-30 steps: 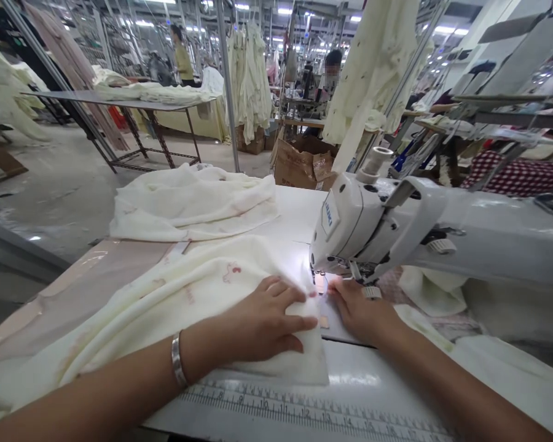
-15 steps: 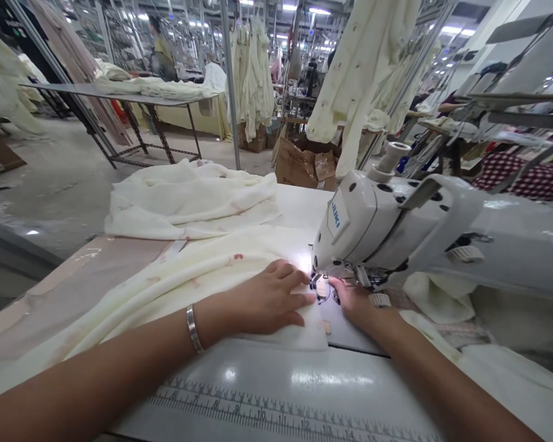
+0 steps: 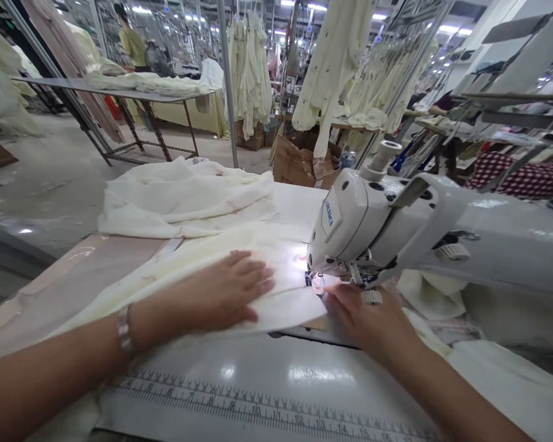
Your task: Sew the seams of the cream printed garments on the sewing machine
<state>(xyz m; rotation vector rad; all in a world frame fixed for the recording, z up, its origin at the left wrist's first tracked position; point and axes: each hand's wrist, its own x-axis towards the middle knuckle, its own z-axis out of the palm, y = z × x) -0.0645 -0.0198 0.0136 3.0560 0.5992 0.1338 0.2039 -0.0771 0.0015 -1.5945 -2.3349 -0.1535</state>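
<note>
Cream printed fabric [image 3: 286,307] lies across the sewing machine's bed, its right end under the presser foot [image 3: 309,279]. My left hand [image 3: 221,288] rests flat on it to the left of the needle area, fingers stretched out and slightly blurred. At the fabric's right edge, just beside the presser foot, my right hand [image 3: 368,319] has its fingertips closed on the cloth. Some of its fingers are hidden below the white sewing machine [image 3: 350,215]. The machine's lamp brightly lights the cloth near the needle.
Bunched cream cloth [image 3: 184,196] lies at the back of the sewing table. A ruler strip [image 3: 258,408] runs along the front edge. More cream cloth [image 3: 511,380] lies at right. Beyond stand a cardboard box [image 3: 295,162], hanging garments [image 3: 249,73] and a person [image 3: 131,46].
My left hand has slid left across the fabric, away from the presser foot. The fabric's front edge now angles upward at right. My right hand stays beside the foot, turned palm down.
</note>
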